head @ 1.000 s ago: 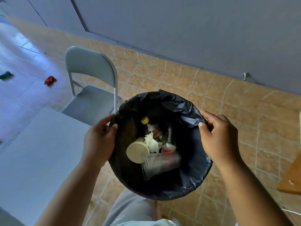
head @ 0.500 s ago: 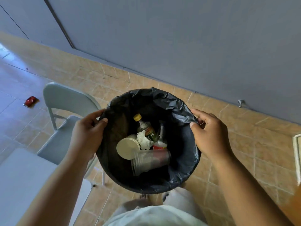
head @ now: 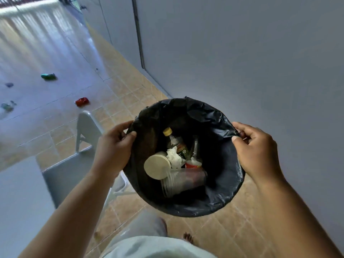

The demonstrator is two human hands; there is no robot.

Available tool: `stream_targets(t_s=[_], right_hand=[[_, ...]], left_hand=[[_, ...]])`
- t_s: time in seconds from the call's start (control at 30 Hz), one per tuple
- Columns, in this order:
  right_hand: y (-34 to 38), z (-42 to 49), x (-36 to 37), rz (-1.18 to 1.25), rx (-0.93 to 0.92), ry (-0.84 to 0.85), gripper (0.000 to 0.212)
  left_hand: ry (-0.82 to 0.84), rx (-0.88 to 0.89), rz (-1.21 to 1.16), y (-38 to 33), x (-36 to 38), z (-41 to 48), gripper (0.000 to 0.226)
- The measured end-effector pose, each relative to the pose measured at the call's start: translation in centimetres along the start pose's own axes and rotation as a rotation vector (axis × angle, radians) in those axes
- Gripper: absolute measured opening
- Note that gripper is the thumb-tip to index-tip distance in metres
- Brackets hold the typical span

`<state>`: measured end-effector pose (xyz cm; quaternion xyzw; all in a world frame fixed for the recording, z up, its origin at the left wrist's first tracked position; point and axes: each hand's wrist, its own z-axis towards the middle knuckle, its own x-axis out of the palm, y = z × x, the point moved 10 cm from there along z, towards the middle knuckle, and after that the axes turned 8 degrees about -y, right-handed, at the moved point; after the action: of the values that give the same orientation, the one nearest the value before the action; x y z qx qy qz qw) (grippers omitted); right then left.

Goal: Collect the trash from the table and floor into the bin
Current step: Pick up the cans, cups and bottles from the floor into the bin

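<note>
I hold a round bin (head: 223, 203) lined with a black bag above the tiled floor. My left hand (head: 113, 151) grips its left rim and my right hand (head: 256, 151) grips its right rim. Inside lie a bottle with a yellow cap (head: 176, 143), a beige paper cup (head: 157, 165), crumpled white tissue (head: 174, 157), clear plastic cups (head: 181, 181) and a red-rimmed item (head: 193, 164). On the floor at the far left lie a red piece of trash (head: 81, 101), a green one (head: 48, 76), a dark one (head: 9, 84) and a blurred one (head: 7, 106).
A grey folding chair (head: 74, 170) stands just left of the bin. A grey table (head: 20, 202) fills the lower left. A grey wall (head: 242, 53) runs along the right, close to the bin. My legs and bare foot (head: 187, 237) show below.
The view has swung left and up, showing more floor and several pieces of trash. The bin stays held by both hands, now closer to the wall.
</note>
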<state>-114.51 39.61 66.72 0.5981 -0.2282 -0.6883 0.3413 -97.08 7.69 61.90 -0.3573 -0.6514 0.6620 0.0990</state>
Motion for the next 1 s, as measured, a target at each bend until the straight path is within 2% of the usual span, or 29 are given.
stream_targets(t_s=[0.1, 0.27, 0.5, 0.73, 1.0], right_hand=[[2.6, 6.6, 4.1, 0.027, -0.047, 0.054, 0.037], [7.3, 15.5, 12.8, 0.042, -0.138, 0.100, 0.036], [16.6, 25.6, 24.6, 0.053, -0.272, 0.225, 0.036], [26.1, 32.5, 36.9, 0.099, -0.430, 0.395, 0.035], [37.3, 38.3, 52.8, 0.184, -0.627, 0.650, 0.035]], left_hand=[[-0.071, -0.004, -0.010, -0.3, 0.6, 4.6, 0.036], [-0.159, -0.010, -0.024, -0.1, 0.3, 14.2, 0.031], [-0.321, -0.072, -0.021, -1.5, -4.1, 26.4, 0.039], [-0.540, -0.155, -0.081, -0.2, -8.5, 35.1, 0.034], [-0.910, -0.289, -0.037, 2.3, -13.2, 41.7, 0.032]])
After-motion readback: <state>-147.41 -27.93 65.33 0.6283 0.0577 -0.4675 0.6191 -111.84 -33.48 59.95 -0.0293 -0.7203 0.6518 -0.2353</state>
